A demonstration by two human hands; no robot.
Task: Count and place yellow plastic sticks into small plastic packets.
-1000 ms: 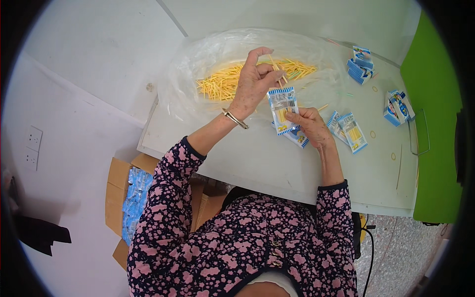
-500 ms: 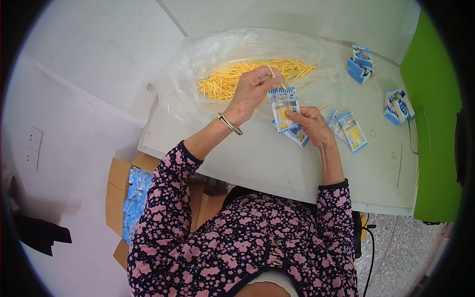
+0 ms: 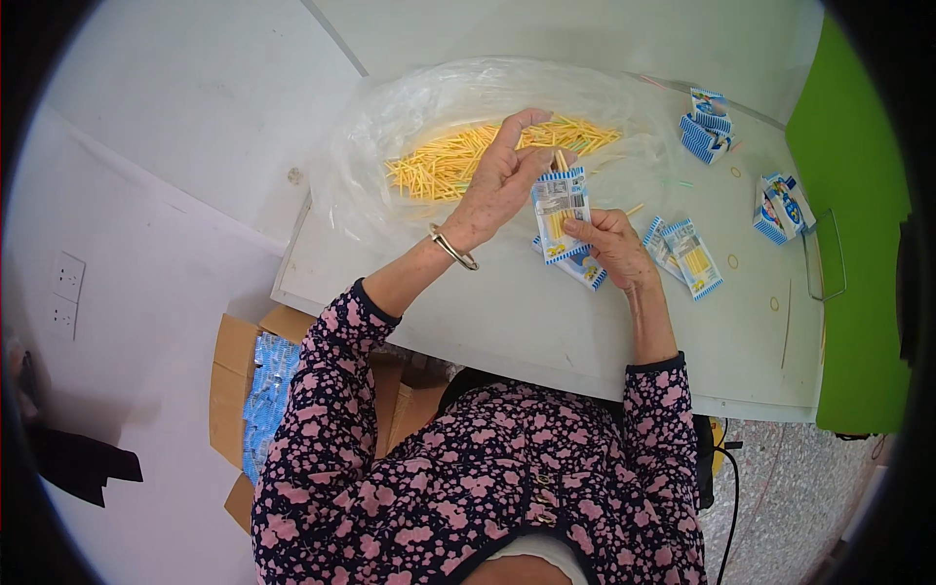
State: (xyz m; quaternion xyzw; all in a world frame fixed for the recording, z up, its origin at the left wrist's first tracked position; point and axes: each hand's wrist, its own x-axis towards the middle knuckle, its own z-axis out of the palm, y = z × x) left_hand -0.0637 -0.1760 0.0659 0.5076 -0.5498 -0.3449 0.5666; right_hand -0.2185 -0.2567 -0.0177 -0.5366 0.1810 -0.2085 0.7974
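Two hands over the white table (image 3: 546,322). The right hand (image 3: 612,244) pinches one blue-and-white packet (image 3: 560,205) upright by its lower edge, fingers clamped on it. The left hand (image 3: 499,180), one bangle (image 3: 452,248) on its wrist, sits at the packet's top, thumb and fingertips together on a few yellow sticks (image 3: 559,161) standing at the packet's mouth; exactly how many, I cannot tell. One more packet (image 3: 583,268) lies flat just under the right hand. Two filled packets (image 3: 682,255) lie side by side to its right. Behind the hands, one clear bag (image 3: 390,127) lies open with one big pile (image 3: 458,161) of yellow sticks, too many to count. Far right, two clusters of packets: one (image 3: 707,125) at the back, one (image 3: 780,207) by the green edge. Below the table's left, one cardboard box (image 3: 234,380) of blue wrappers.
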